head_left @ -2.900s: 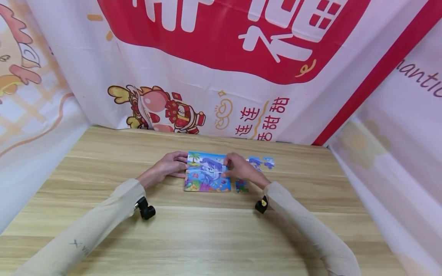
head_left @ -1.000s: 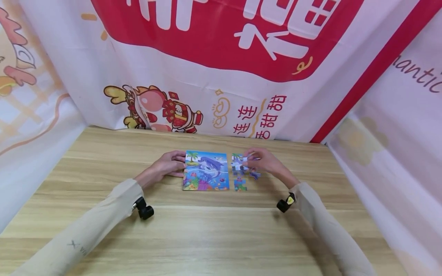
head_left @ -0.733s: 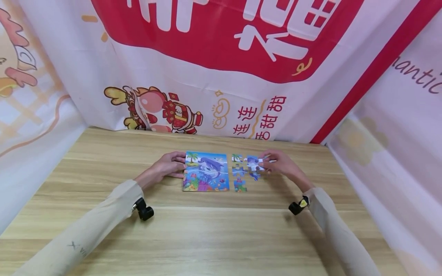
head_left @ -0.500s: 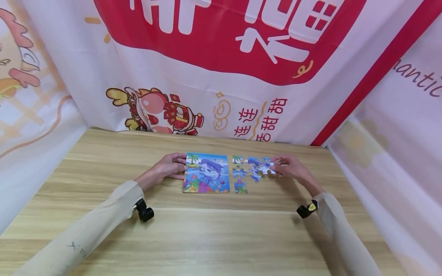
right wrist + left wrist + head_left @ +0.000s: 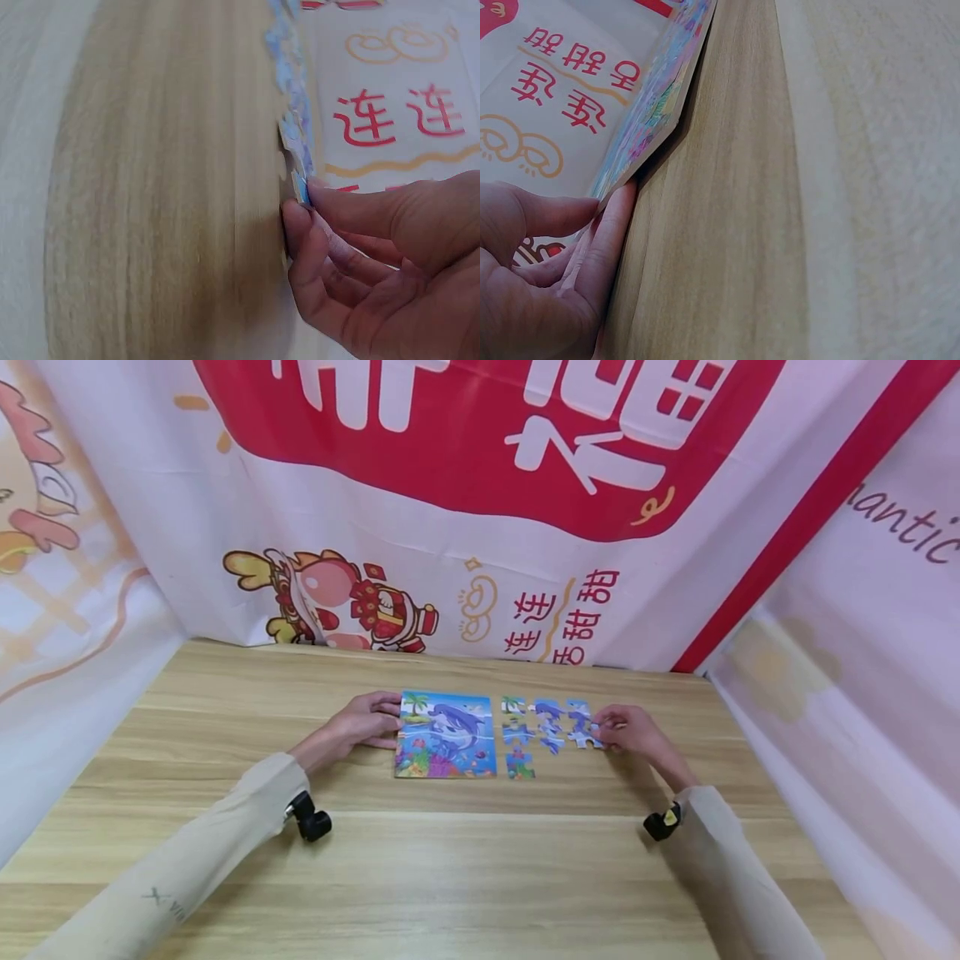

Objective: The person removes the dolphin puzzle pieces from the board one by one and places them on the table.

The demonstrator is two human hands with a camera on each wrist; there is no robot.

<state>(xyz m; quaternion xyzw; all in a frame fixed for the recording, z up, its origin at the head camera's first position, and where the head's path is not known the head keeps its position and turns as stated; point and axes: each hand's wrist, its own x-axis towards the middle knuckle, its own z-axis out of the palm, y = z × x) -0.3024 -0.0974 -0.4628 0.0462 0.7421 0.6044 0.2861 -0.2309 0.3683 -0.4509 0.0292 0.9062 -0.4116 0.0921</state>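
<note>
A square dolphin picture board (image 5: 446,737) lies on the table, with palm, sea and coral printed on it. My left hand (image 5: 363,722) holds its left edge; in the left wrist view the thumb (image 5: 559,216) meets the board's corner with a finger beneath. To the right, my right hand (image 5: 636,732) pinches a jigsaw piece (image 5: 582,740) between thumb and fingers, at the lower right of the loose pieces. The right wrist view shows that piece's edge (image 5: 301,187) tilted up slightly between the fingertips. Part of it is hidden by the fingers.
Several loose jigsaw pieces lie in rough rows between board and right hand, among them a palm piece (image 5: 513,704), a dolphin piece (image 5: 547,709) and a coral piece (image 5: 520,766). A printed cloth (image 5: 450,552) hangs behind the wooden table (image 5: 450,877).
My right hand has moved from the board's right side out to the right, setting pieces apart in rows; the held piece has come down slightly. My left hand has stayed at the board.
</note>
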